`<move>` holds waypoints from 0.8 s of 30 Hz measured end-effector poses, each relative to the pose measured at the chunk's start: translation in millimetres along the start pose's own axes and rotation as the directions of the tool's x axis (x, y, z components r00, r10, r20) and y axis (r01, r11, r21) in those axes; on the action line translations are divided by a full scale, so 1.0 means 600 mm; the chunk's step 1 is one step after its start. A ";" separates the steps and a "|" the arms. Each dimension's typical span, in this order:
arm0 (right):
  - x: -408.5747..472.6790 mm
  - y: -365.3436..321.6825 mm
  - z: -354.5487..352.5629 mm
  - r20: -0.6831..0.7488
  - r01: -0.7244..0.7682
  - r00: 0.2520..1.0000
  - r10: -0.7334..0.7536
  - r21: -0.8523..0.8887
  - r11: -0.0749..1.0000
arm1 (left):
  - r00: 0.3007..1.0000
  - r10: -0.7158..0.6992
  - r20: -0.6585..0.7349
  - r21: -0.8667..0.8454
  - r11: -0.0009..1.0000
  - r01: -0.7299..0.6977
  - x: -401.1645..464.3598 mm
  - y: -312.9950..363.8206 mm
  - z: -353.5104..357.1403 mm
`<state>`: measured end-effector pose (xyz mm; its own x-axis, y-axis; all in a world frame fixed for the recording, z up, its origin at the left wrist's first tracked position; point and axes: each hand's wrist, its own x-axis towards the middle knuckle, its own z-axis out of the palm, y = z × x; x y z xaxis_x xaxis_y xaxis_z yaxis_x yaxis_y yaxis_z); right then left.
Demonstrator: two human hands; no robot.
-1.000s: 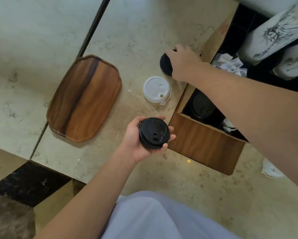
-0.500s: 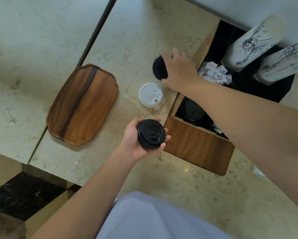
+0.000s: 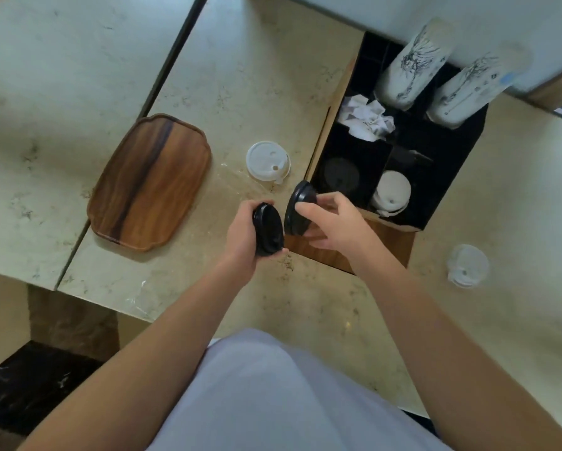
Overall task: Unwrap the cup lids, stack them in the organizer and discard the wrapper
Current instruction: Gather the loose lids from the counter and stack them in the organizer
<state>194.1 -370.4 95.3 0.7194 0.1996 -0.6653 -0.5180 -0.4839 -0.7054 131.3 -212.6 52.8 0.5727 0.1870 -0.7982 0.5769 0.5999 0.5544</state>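
Note:
My left hand [image 3: 240, 237] grips a small stack of black cup lids [image 3: 268, 229], tilted on edge. My right hand [image 3: 331, 222] pinches another black lid [image 3: 297, 209], also on edge, a short gap to the right of the stack. Both are in front of the wooden organizer [image 3: 383, 237]. Its near left compartment holds black lids [image 3: 341, 175]; the near right one holds white lids [image 3: 392, 193]. A single white lid [image 3: 266, 161] lies on the counter left of the organizer. Clear wrapper film [image 3: 240, 180] lies flat on the counter near it.
A wooden tray [image 3: 149, 183] sits on the counter at the left. Crumpled white paper [image 3: 367, 120] and two sleeves of printed cups [image 3: 409, 66] fill the organizer's far compartments. A clear lid stack [image 3: 466, 265] lies on the counter at the right.
My right hand lifted the black lid from the counter beside the organizer and brought it toward me, next to the stack. My left hand turned its stack on edge.

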 end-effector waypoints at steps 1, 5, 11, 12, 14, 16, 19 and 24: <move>-0.012 0.015 0.001 0.025 -0.045 0.999 0.044 0.041 0.998 | 0.999 0.043 -0.002 0.061 0.997 -0.043 -0.011 -0.003 0.003; -0.038 0.051 0.004 0.128 -0.194 0.974 0.185 0.059 0.979 | 0.976 0.187 0.114 0.262 0.942 -0.211 -0.051 -0.024 0.012; -0.075 0.068 0.006 0.169 -0.236 0.954 0.247 -0.087 0.968 | 0.955 0.202 0.216 0.274 0.926 -0.257 -0.093 -0.061 0.026; -0.082 0.069 0.006 0.148 -0.223 0.961 0.235 -0.095 0.970 | 0.957 0.186 0.224 0.270 0.931 -0.244 -0.100 -0.064 0.028; -0.097 0.068 0.005 0.102 -0.191 0.974 0.202 -0.109 0.976 | 0.961 0.137 0.240 0.216 0.958 -0.191 -0.109 -0.067 0.026; -0.112 0.067 0.002 0.079 -0.160 0.982 0.170 -0.121 0.980 | 0.961 0.069 0.267 0.134 0.985 -0.108 -0.113 -0.069 0.020; -0.136 0.075 -0.010 -0.002 -0.091 0.996 0.092 -0.157 0.983 | 0.936 -0.072 0.344 0.001 0.997 0.077 -0.117 -0.071 0.013; -0.174 0.100 -0.024 -0.121 0.286 0.920 -0.372 -0.440 0.851 | 0.863 -0.185 0.470 -0.105 0.959 0.263 -0.122 -0.079 0.009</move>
<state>94.7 -432.6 125.9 0.9109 0.2605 -0.3199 -0.0313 -0.7294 -0.6833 65.3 -259.3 86.0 0.6617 -0.3154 -0.6802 0.6423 0.7065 0.2972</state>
